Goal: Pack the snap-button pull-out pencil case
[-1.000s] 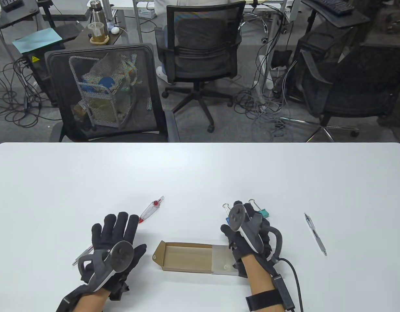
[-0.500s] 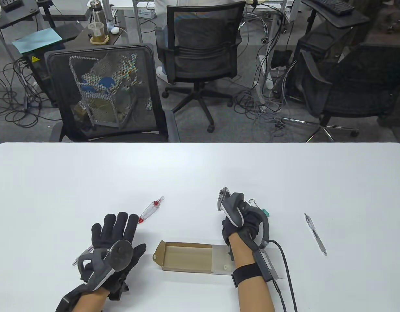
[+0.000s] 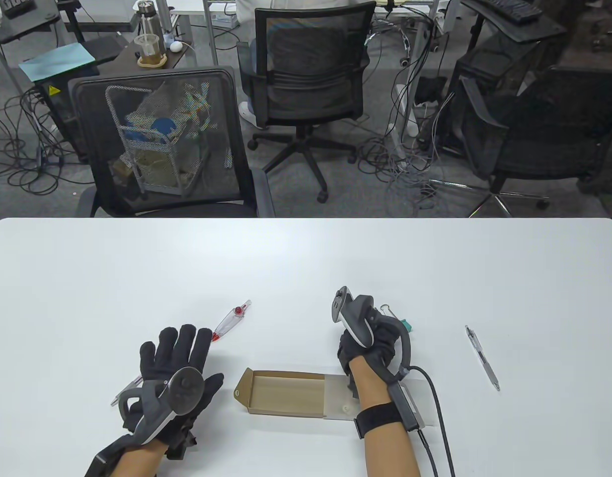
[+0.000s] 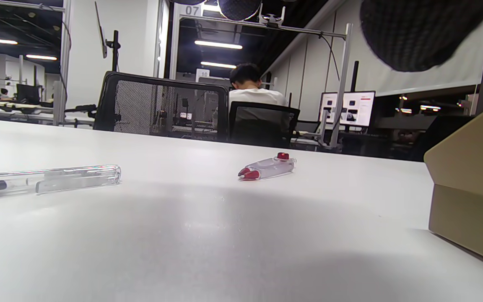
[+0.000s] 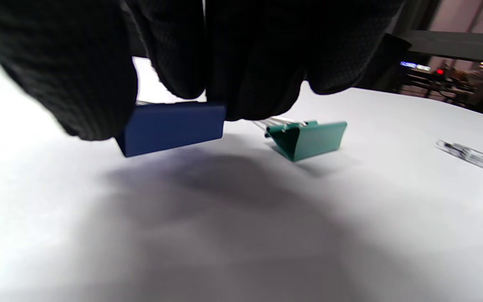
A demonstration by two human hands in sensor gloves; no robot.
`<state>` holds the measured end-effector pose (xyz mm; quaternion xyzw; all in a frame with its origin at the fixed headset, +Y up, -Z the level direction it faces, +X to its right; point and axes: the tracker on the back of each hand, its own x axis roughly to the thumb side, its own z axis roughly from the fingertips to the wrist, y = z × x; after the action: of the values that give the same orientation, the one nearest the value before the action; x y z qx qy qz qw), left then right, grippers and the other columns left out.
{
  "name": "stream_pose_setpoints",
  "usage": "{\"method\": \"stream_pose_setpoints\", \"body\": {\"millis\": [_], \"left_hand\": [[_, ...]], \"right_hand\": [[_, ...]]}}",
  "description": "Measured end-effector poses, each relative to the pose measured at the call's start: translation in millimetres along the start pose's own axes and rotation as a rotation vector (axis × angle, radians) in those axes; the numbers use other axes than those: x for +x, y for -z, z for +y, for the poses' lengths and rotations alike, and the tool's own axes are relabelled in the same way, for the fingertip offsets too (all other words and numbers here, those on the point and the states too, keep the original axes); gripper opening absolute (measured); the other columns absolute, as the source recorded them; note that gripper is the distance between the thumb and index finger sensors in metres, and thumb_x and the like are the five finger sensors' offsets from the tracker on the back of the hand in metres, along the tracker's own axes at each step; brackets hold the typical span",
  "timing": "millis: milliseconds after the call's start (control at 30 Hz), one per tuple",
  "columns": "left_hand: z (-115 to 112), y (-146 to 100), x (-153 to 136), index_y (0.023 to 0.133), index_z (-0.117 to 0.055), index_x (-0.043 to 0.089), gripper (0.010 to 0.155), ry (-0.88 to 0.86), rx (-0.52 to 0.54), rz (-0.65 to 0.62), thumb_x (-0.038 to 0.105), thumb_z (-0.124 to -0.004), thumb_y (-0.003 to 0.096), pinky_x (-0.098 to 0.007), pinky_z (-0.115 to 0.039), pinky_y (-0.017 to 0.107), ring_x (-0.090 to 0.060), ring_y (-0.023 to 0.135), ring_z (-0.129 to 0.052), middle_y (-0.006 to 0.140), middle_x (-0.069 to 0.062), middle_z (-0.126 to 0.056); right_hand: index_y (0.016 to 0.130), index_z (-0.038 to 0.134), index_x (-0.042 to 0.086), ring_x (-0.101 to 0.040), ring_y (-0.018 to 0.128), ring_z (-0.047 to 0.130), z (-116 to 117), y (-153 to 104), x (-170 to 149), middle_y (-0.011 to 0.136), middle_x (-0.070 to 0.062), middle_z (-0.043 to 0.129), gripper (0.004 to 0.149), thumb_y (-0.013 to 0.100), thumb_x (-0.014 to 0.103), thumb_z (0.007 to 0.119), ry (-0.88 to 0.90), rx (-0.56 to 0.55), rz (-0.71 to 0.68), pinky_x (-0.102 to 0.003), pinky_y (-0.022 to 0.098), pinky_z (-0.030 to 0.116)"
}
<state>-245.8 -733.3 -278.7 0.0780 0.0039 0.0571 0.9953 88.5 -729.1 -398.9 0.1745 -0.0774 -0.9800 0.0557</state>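
The brown pull-out pencil case [image 3: 281,392] lies open, its drawer slid left out of the clear sleeve [image 3: 342,400]. My right hand [image 3: 370,343] is just behind the sleeve. In the right wrist view its fingers [image 5: 241,58] grip a blue binder clip [image 5: 170,126] at or just above the table. A green binder clip [image 5: 308,138] lies beside it and peeks out in the table view [image 3: 407,326]. My left hand [image 3: 179,348] rests flat and open left of the case, partly over a clear pen [image 3: 126,390].
A clear and red correction tape [image 3: 231,319] lies beyond my left fingertips. A second clear pen [image 3: 483,357] lies to the right. The left wrist view shows the pen [image 4: 44,180], the tape [image 4: 266,167] and the case's end [image 4: 472,201]. Office chairs stand behind the table's far edge.
My right hand has rolled onto its side and closed over the blue binder clip, hiding it in the table view. In the last half second it has barely moved. My left hand has stayed still.
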Motion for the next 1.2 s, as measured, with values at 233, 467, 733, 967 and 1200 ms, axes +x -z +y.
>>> {"method": "stream_pose_setpoints", "body": {"millis": [233,467,733,967,1200], "left_hand": [[0,0,0,0.110,-0.030,0.050,0.092,0.012,-0.008,0.002,0.067,-0.078,0.0338,-0.062,-0.025,0.087,-0.027,0.122,-0.032,0.123,0.013,-0.033],[0,0,1,0.110,-0.031,0.050,0.091,0.023,-0.013,0.006,0.067,-0.078,0.0339,-0.062,-0.025,0.087,-0.027,0.122,-0.032,0.123,0.013,-0.033],[11,-7,8,0.109,-0.037,0.049,0.083,0.009,0.086,-0.014,0.059,-0.078,0.0378,-0.062,-0.026,0.087,-0.027,0.122,-0.036,0.123,0.014,-0.038],[16,-30,52,0.105,-0.057,0.046,0.074,0.014,0.199,-0.243,0.058,-0.081,0.0366,-0.062,-0.033,0.086,-0.025,0.119,-0.047,0.117,0.016,-0.057],[-2,-36,93,0.098,-0.073,0.044,0.066,0.125,0.093,-0.343,0.058,-0.084,0.0343,-0.063,-0.036,0.085,-0.021,0.114,-0.066,0.107,0.016,-0.076]], "right_hand": [[0.093,0.075,0.037,-0.021,0.080,0.087,-24,-47,-4,0.099,0.006,0.082,0.066,0.032,0.058,0.087,0.093,-0.176,-0.283,-0.046,0.066,0.073],[0.093,0.074,0.037,-0.021,0.081,0.086,-15,-111,-9,0.100,0.006,0.081,0.065,0.033,0.058,0.085,0.146,-0.224,-0.687,-0.046,0.066,0.073],[0.092,0.076,0.038,-0.020,0.081,0.087,11,-140,-7,0.100,0.007,0.081,0.064,0.032,0.057,0.086,0.076,-0.309,-0.824,-0.046,0.066,0.073],[0.092,0.075,0.038,-0.020,0.082,0.087,13,-144,-6,0.100,0.008,0.081,0.064,0.032,0.057,0.086,0.078,-0.319,-0.857,-0.046,0.067,0.073],[0.092,0.075,0.038,-0.020,0.082,0.087,11,-151,-5,0.101,0.006,0.081,0.064,0.032,0.057,0.086,0.075,-0.343,-0.888,-0.046,0.068,0.073]]}}
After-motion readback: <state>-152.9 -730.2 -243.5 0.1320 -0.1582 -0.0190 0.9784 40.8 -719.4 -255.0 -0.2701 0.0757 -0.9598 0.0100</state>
